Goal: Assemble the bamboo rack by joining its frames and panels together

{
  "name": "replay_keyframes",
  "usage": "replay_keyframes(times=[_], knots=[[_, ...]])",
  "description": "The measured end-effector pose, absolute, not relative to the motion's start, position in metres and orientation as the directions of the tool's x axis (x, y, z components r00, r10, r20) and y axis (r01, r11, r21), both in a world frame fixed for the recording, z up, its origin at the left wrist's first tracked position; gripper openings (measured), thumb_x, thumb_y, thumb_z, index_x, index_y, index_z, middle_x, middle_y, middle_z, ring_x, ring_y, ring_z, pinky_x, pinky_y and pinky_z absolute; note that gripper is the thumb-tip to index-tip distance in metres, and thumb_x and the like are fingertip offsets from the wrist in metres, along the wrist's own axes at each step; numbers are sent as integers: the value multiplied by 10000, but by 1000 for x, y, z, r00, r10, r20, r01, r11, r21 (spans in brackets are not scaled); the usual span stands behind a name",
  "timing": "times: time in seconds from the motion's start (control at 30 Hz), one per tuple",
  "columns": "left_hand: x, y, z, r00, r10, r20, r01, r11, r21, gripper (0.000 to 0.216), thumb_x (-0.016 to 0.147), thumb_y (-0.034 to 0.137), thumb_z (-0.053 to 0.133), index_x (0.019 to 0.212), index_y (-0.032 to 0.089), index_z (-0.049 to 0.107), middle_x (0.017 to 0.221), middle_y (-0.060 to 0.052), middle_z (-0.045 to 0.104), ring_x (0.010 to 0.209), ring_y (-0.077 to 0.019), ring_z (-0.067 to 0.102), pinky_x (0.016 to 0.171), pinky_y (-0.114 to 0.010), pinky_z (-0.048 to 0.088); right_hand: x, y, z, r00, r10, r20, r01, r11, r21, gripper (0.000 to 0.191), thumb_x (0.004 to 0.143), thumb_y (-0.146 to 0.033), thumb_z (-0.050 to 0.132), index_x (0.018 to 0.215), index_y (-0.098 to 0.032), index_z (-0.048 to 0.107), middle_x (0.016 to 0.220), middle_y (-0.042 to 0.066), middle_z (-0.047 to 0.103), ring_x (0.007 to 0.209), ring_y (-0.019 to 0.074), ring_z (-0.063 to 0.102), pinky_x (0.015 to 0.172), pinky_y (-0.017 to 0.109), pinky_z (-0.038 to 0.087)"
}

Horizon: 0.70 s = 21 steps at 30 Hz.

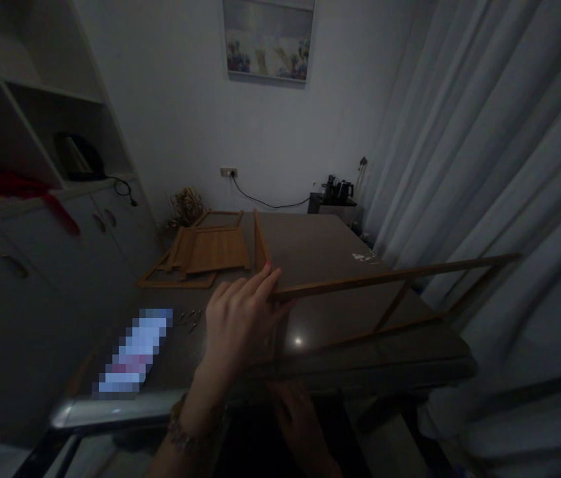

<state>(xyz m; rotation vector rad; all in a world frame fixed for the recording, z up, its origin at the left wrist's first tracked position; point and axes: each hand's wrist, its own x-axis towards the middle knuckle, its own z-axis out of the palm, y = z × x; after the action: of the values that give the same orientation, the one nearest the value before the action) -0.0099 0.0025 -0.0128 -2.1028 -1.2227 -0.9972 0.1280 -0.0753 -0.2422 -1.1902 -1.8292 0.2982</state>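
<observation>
My left hand (240, 312), with a beaded bracelet at the wrist, is closed over the corner of a long wooden frame (390, 279). The frame stands on edge along the table's near side and stretches to the right, with a crossbar between its two rails. At the gripped corner, an upright wooden panel (261, 244) runs away from me. Low at the table's front edge is my right hand (296, 405), in shadow below that corner. Its fingers are curled, and what they hold, if anything, is too dark to make out.
Left on the dark table (305, 242) lie stacked slatted wooden panels (213, 251), several small screws (192, 320) and a lit, blurred phone (137, 352). Small white scraps (364, 257) lie to the right. Curtains (499, 166) hang on the right; white cabinets (61, 252) stand left.
</observation>
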Motion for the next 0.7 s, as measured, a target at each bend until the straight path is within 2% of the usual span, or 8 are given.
replay_keyframes(times=[0.27, 0.4, 0.57, 0.7], knots=[[-10, 2, -12, 323, 513, 795, 878, -477, -49, 444, 819, 488, 626, 1175, 223, 635, 1176, -42, 694, 802, -221, 689, 657, -382, 463, 125, -76, -238, 2, 857, 516, 486, 450, -749, 210, 943, -253, 542, 1129, -266, 640, 997, 32, 729, 890, 170, 710, 781, 235, 570], [-10, 2, -13, 325, 519, 791, 875, -483, -43, 439, 835, 485, 607, 1186, 222, 630, 1177, -53, 691, 811, -228, 689, 664, -385, 467, 126, -75, -237, -15, 867, 499, 496, 440, -749, 179, 951, -312, 536, 1037, -275, 687, 932, 27, 714, 834, 167, 711, 731, 223, 575], [-9, 2, -12, 321, 521, 791, 877, -479, -41, 441, 825, 478, 624, 1189, 229, 628, 1182, -54, 687, 827, -236, 689, 670, -387, 460, 129, -75, -237, 28, 875, 483, 510, 403, -760, 164, 927, -343, 574, 1019, -264, 685, 925, 28, 718, 832, 176, 707, 741, 239, 571], [-9, 3, -12, 325, 507, 798, 881, -469, -61, 441, 829, 504, 607, 1169, 225, 637, 1181, -31, 690, 814, -222, 689, 671, -383, 459, 126, -75, -239, 34, 854, 519, 546, 419, -725, 215, 959, -375, 509, 957, -257, 689, 853, 23, 730, 751, 170, 708, 691, 237, 563]])
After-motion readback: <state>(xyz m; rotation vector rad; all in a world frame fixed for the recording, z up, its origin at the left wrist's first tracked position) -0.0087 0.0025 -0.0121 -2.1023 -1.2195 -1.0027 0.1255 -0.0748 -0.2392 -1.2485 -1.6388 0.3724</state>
